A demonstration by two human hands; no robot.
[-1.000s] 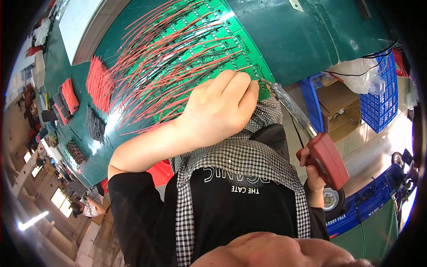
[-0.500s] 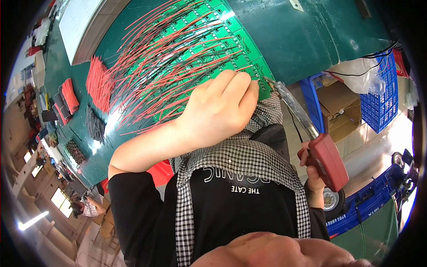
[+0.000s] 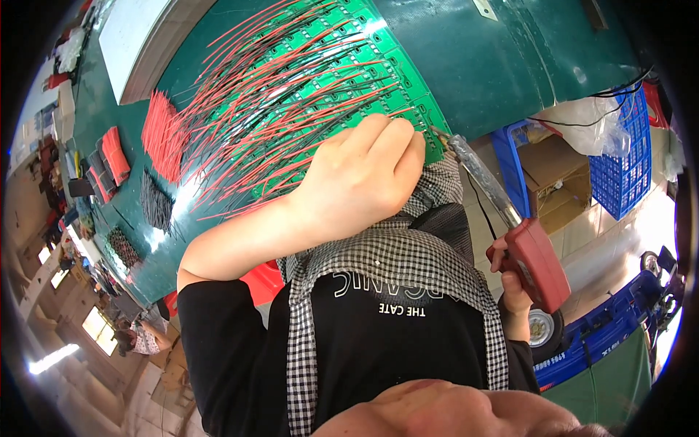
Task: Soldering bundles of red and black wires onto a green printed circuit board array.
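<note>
A green circuit board panel [image 3: 400, 61] lies on the table at its near edge, with many red and black wires [image 3: 247, 124] fanned across it to the left. Over the board's near right part, my left hand [image 3: 364, 169] is closed, knuckles up. Its fingertips are hidden beneath it, and what they pinch does not show. My right hand [image 3: 514, 291] is wrapped round the red handle of a soldering gun [image 3: 537, 264]. The gun's long metal barrel slants up and left, and its thin tip comes close to the board's right edge, beside my left fingers.
Bundles of red wires [image 3: 162, 137] and black wires [image 3: 156, 202] lie left of the board on the green table [image 3: 480, 65]. A white-topped stack [image 3: 135, 40] stands at the far left. Right of the table are a blue crate [image 3: 620, 164], a cardboard box [image 3: 561, 175] and a blue vehicle [image 3: 604, 328].
</note>
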